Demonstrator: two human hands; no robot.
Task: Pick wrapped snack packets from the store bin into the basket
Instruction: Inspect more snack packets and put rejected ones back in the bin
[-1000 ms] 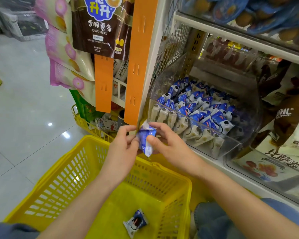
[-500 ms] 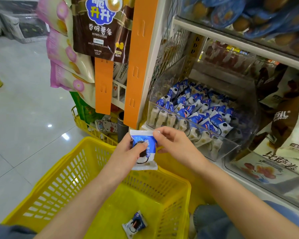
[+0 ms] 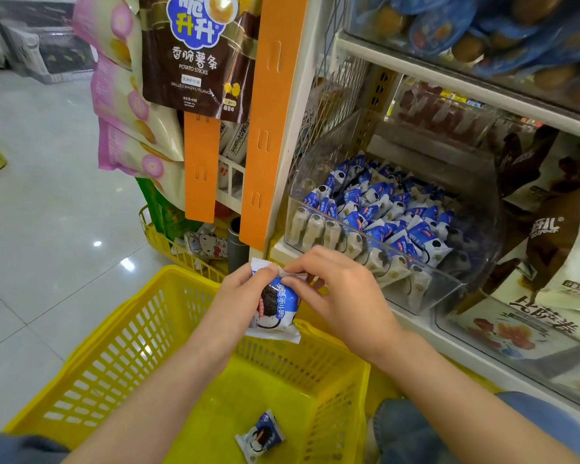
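Packet (image 3: 277, 308) between left hand (image 3: 236, 296), right hand (image 3: 344, 296)

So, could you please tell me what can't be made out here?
Head view throughout:
- Held packet: top seal partly under left hand and right hand.
- Bin: lower packets buried beneath top layer.
- Basket: near end cut by bottom edge.
- Packet in basket: print too small.

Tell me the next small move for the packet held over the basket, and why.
Probably bring it slightly nearer and let go: the left hand and right hand pinch the held packet by its top edge, about over the yellow basket's far rim, and a loose packet already lies inside.
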